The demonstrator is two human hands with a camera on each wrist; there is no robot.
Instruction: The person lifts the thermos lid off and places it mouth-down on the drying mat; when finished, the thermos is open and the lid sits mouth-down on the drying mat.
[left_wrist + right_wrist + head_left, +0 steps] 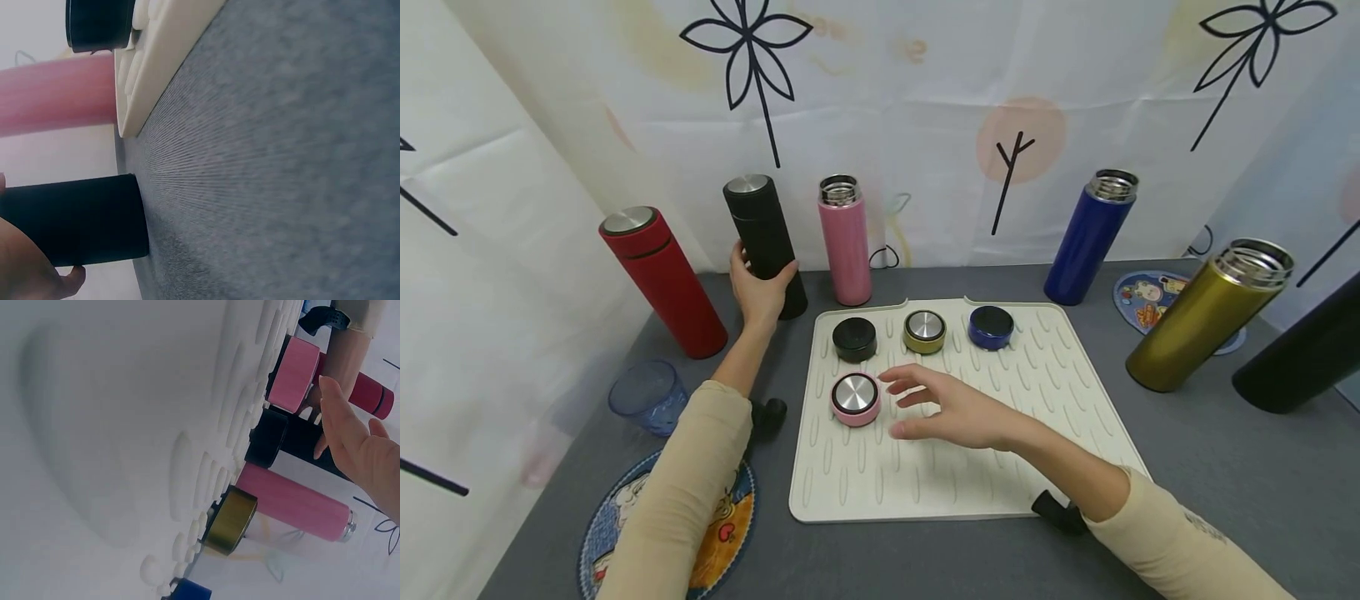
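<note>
In the head view, my left hand (758, 287) grips the lower half of a black thermos (765, 221) that has its lid on. The thermos stands at the back left, and the left wrist view shows its base at the grey tabletop. My right hand (951, 408) hovers over a cream mat (985, 492) with its fingers spread and holds nothing. Just left of its fingertips lies a pink lid (855, 398). Behind that are a black lid (854, 339), an olive-gold lid (924, 331) and a blue lid (990, 327).
A lidded red thermos (664, 283) stands left. Lidless pink (846, 242), blue (1091, 237) and gold (1210, 315) thermoses stand behind and right of the mat. A dark cylinder (1307, 350) is far right. A blue glass (649, 396) and a cartoon placemat (730, 533) are near my left arm.
</note>
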